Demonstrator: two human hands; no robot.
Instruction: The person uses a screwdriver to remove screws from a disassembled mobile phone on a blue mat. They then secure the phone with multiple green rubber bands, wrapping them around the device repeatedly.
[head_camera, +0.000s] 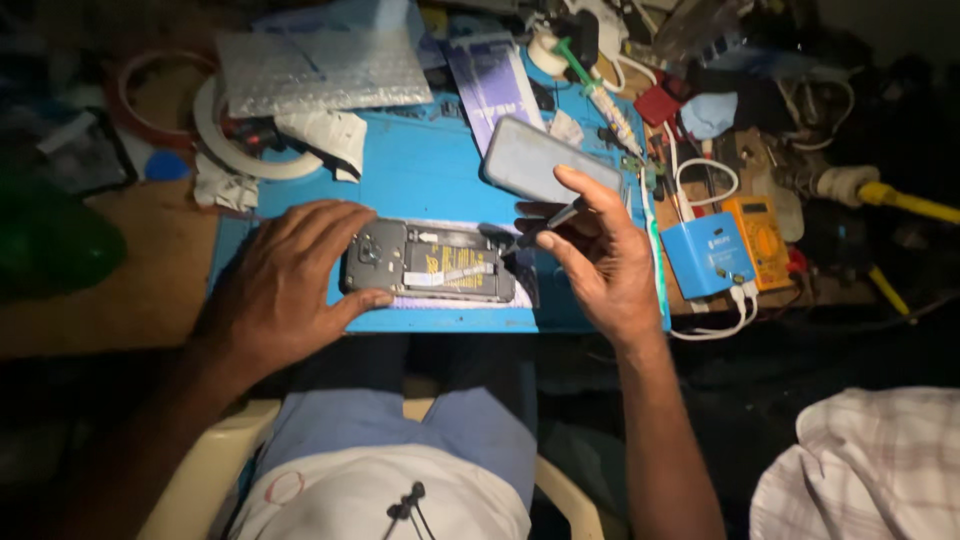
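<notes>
On a blue work mat (420, 180), an opened phone (430, 262) lies flat, long axis running left to right. The left hand (280, 285) clamps its left end, fingers spread over the top, thumb at the near edge. The right hand (600, 255) pinches a slim dark tool (545, 225), tip meeting the phone's right end.

A wooden workbench (120, 290) fills the view, its middle covered by a blue work mat (420, 170) that catches a pool of light, while the edges and the space beneath fall into deep shadow. The far side of the bench is crowded with clutter that fades into the dark. A pale plastic chair (205, 470) stands drawn up to the near edge.
</notes>
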